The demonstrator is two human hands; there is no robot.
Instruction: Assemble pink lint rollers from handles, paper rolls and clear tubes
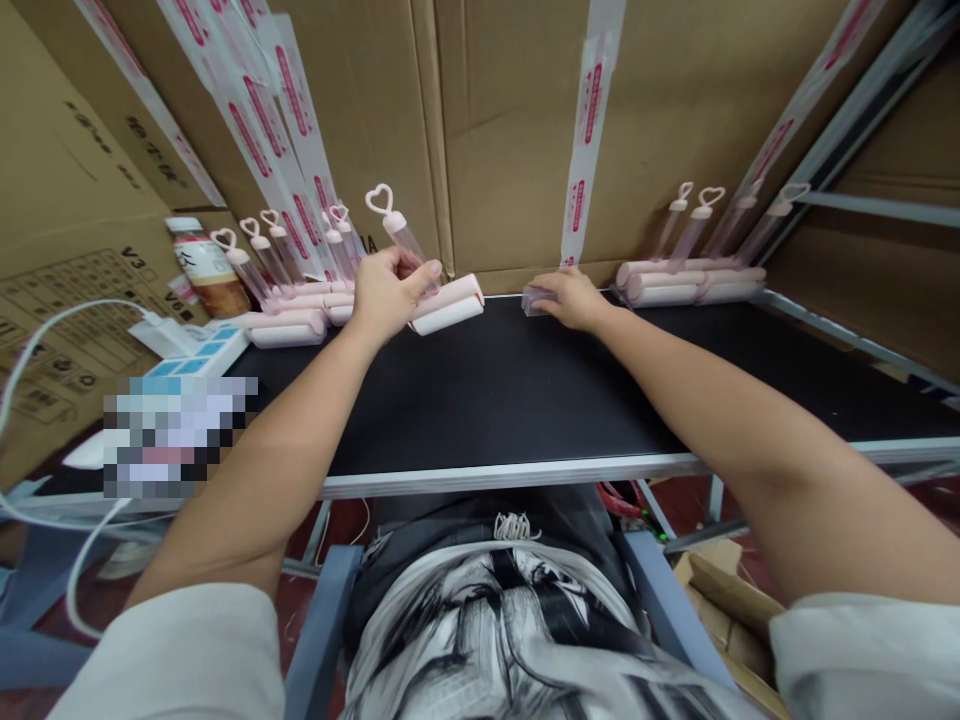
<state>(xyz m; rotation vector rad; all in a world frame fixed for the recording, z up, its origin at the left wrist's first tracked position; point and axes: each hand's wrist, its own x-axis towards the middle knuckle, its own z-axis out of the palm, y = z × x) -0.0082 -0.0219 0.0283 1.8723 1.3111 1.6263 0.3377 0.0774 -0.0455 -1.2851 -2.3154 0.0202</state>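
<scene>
Left hand (391, 288): grasping one pink roller (450, 300) by its handle (406, 241). Right hand (574, 298): grasping clear piece (534, 300), perhaps a cover. Other rollers (285, 328): on black table (510, 400).

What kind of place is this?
Probably a small workshop or packing station: a black worktop on a metal frame, taped cardboard behind, and matching pink heart-topped items lined up.

Left hand (388, 292) holding pink roller (453, 296) (heart loop (379, 198) uppermost), right hand (571, 298) gripping clear piece (532, 301), black tabletop (510, 395)
</scene>
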